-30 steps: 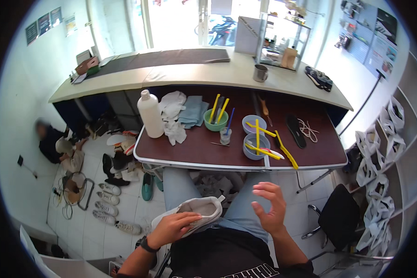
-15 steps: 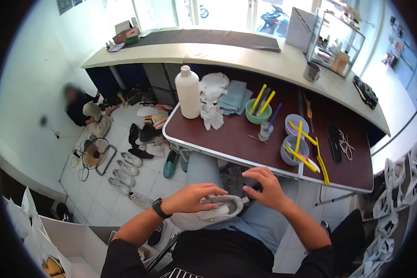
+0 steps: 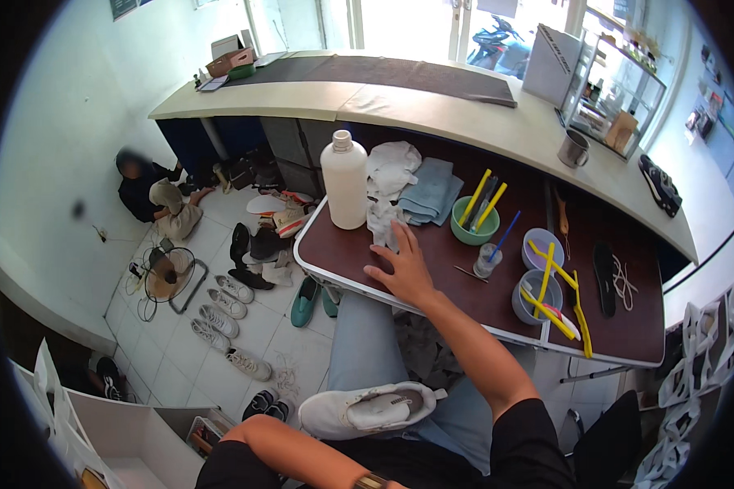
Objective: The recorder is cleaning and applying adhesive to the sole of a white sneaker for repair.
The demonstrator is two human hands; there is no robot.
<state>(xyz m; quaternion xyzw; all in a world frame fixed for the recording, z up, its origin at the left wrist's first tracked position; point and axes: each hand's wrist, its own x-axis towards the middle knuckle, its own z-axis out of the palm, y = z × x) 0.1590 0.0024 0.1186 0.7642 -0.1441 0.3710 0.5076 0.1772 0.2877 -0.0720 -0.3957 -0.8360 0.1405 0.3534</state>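
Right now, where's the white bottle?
Head view: the white bottle stands on the left end of the brown table, left of the crumpled white rags, up-left of the right hand.

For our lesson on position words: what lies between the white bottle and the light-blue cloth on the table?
Crumpled white cloth lies between the white plastic bottle and the folded light-blue cloth, as the head view shows.

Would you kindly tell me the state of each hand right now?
Left hand: out of view below the lower edge; cannot be told.
Right hand: open, holding nothing, near the white cloth.
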